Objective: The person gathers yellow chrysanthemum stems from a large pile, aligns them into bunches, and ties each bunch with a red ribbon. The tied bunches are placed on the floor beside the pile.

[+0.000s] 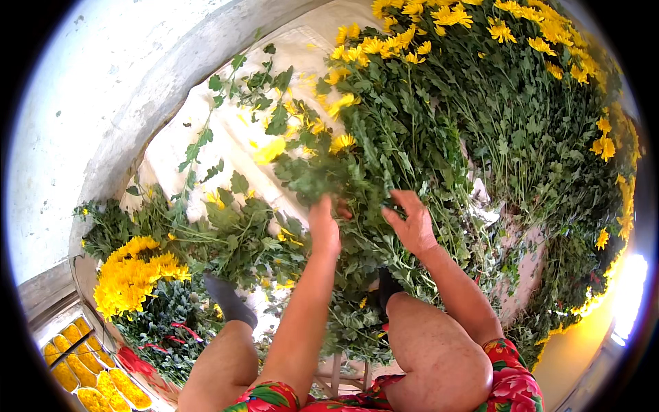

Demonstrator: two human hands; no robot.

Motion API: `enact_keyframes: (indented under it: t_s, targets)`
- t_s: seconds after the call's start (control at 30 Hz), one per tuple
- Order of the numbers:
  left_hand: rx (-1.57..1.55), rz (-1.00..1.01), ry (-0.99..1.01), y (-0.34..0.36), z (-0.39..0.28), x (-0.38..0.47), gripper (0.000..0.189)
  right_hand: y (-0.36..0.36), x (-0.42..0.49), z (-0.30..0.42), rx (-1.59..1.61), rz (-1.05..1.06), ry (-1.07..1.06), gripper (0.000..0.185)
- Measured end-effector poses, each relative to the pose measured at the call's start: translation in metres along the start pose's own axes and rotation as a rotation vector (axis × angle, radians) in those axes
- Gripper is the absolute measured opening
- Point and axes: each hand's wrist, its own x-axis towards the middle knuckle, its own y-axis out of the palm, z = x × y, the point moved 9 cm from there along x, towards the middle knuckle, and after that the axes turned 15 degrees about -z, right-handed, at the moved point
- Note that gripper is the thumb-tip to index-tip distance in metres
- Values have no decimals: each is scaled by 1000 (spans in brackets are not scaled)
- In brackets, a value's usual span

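My left hand (324, 226) is closed around leafy chrysanthemum stems (314, 177), whose foliage is blurred above the fingers. A blurred yellow bloom (270, 151) lies up and left of it; whether it belongs to the held stems is unclear. To the right, my right hand (412, 221) is curved with thumb and forefinger apart, over the near edge of a large heap of yellow chrysanthemums (427, 113). Dark leaves show in the gap between its fingers, and no firm hold is visible. More leafy stems lie below both hands, between my knees.
A pale sheet (226, 134) with loose leaves and petals spreads ahead, beside a whitewashed wall (108, 103). At left stands a bunch of yellow blooms (139, 278) near red ties (188, 332). Yellow-filled trays (92, 365) are at lower left. The heap curves around my right side.
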Motion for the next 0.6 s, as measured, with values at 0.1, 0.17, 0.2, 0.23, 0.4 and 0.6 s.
enact_keyframes:
  t_s: [0.1,0.17,0.2,0.23,0.4,0.6]
  targets:
    - [-31,95,46,6,-3,-7,38,5,12,-19,-223,25,83,40]
    - [-94,136,-61,17,5,-12,40,26,5,-48,-355,283,224,41]
    - [-125,154,-111,23,5,-15,41,36,-2,-59,-283,400,369,37]
    - [-123,162,-95,26,1,-17,41,26,2,-59,-144,238,412,35]
    - [-65,222,-53,23,-14,-12,45,-24,12,-11,14,-136,152,29]
    - [-236,231,-137,41,-6,-18,47,-10,-25,6,141,2,187,36]
